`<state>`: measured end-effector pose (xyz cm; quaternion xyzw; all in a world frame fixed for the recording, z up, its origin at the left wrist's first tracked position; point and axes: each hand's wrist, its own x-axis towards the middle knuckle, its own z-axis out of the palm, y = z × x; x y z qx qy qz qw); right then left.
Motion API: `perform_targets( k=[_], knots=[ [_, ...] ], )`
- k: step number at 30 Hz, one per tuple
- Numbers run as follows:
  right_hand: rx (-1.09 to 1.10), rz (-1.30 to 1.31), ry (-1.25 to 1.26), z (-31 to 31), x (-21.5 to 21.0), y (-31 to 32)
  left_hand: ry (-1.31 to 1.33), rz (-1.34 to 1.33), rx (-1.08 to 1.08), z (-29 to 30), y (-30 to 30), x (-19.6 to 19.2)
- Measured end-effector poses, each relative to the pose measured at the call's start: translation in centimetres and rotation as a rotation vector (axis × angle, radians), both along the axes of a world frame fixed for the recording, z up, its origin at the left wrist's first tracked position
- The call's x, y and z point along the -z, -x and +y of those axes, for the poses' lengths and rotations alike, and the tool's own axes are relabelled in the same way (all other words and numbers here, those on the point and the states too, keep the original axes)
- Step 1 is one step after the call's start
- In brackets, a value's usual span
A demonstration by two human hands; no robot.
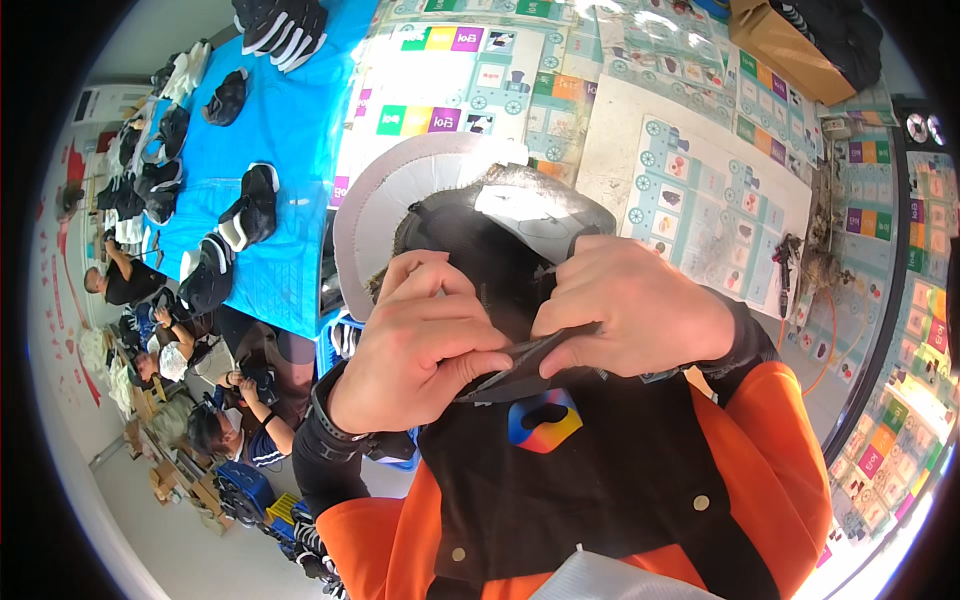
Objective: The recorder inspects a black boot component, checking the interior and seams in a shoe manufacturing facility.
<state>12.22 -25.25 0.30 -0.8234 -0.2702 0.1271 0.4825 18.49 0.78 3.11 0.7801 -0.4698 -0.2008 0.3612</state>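
Note:
In front of my chest is what looks like a cap [365, 190], with a pale curved brim, a dark hollow inside and a rough, fuzzy inner edge. My left hand [425, 335] pinches the dark strip at its near edge, thumb against curled fingers. Close beside it, my right hand [635, 315] grips the same dark strip [530, 362] between thumb and fingers. The strip bends between the two hands. My fingers hide part of the cap's sides, and the small details at the pinch cannot be made out.
A table with patterned printed sheets [700, 200] lies beyond my hands. On a blue-covered table [300, 250] at the left stand several black-and-white shoes [255, 207]. A cardboard box [790, 50] sits at the far right. Several people [225, 430] work at the left, near blue crates [245, 485].

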Motion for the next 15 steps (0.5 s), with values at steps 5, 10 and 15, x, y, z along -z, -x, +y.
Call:
perform_targets(
  k=[5, 10, 15],
  knots=[
    [-0.004, -0.012, -0.08, -0.1, -0.1, -0.7, -0.041, 0.025, 0.086, 0.1, -1.0, -1.2],
    [-0.067, -0.095, -0.063, -0.5, -0.7, -1.7, -0.09, -0.061, 0.148, 0.2, -1.4, -3.0],
    [-0.067, -0.091, -0.047, -0.6, -1.2, -1.8, -0.105, -0.116, 0.199, -0.1, -1.3, -4.0]
  ],
)
